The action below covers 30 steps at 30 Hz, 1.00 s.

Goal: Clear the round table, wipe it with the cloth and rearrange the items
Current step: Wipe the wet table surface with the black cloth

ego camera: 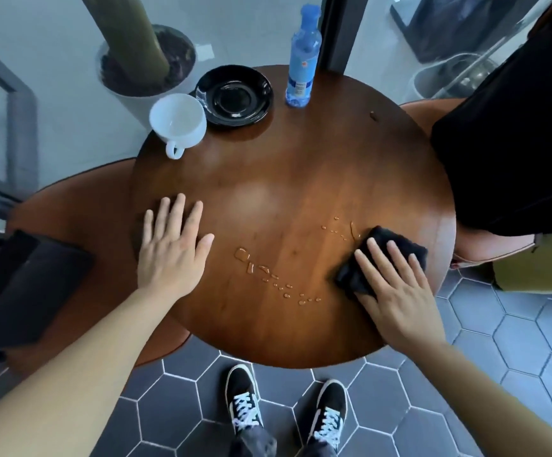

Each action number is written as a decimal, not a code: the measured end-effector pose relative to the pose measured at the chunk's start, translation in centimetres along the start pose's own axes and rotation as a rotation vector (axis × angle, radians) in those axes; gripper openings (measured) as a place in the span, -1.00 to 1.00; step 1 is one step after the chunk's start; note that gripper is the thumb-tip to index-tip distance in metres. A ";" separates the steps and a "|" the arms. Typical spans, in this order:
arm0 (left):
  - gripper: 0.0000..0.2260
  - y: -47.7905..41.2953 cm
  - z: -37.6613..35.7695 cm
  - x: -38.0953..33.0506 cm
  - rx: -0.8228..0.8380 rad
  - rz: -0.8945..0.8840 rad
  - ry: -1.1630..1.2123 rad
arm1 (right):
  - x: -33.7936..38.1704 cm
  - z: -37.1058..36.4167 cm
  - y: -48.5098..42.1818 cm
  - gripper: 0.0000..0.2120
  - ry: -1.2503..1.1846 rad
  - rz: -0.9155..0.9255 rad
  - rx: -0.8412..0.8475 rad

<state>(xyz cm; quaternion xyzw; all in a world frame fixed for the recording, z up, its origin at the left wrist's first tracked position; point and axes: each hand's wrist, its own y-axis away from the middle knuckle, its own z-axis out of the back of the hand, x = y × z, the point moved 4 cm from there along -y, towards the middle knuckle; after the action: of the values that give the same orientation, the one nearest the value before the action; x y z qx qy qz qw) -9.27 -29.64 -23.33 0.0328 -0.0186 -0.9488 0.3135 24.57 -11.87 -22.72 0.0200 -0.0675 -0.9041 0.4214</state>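
Observation:
The round wooden table (288,166) fills the middle of the head view. A trail of water drops (268,275) runs across its near half. My right hand (396,288) lies flat with straight fingers, pressing a black cloth (400,245) onto the table's right side, just beside the drops. My left hand (172,249) rests flat and spread on the left side, holding nothing. At the far edge stand a white cup (178,122), a black saucer (235,95) and a blue plastic bottle (302,61).
A brown chair seat (70,232) with a black object (20,288) on it sits left of the table. Another person in black (515,143) is at the right. A planter (146,64) stands behind the cup. My shoes (288,410) are on hexagon tiles.

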 end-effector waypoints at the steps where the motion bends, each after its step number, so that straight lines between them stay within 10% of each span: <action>1: -0.42 0.1 0.2 0.0 0.003 0.012 0.005 | -0.1 0.0 -0.8 -0.37 -0.027 -0.100 -0.009; 5: -0.41 2.1 0.1 -0.2 0.023 0.035 0.028 | 5.6 -0.3 1.7 -0.38 -0.103 -0.219 -0.078; 10: -0.40 4.2 -0.6 -0.8 0.021 0.056 0.031 | 9.4 -0.8 5.0 -0.38 -0.022 0.269 -0.029; 16: -0.40 4.2 -0.5 -0.9 0.024 0.054 0.022 | 7.2 0.1 0.6 -0.38 -0.088 -0.178 -0.096; 21: -0.40 4.3 -0.3 -1.0 0.024 0.052 0.017 | 12.5 -0.8 4.7 -0.35 -0.057 0.371 -0.003; 27: -0.40 4.3 -0.3 -1.1 0.032 0.058 0.010 | 10.0 0.7 -3.9 -0.40 -0.106 -0.073 -0.060; 30: -0.40 4.4 -0.1 -1.1 0.035 0.055 0.001 | 14.7 -0.2 1.2 -0.39 -0.099 0.181 -0.046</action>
<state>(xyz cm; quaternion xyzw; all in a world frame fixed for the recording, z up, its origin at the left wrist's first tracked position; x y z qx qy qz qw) -5.82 -32.52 -23.14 0.0382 -0.0357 -0.9394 0.3387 16.08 -23.88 -22.43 -0.0404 -0.0691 -0.8636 0.4977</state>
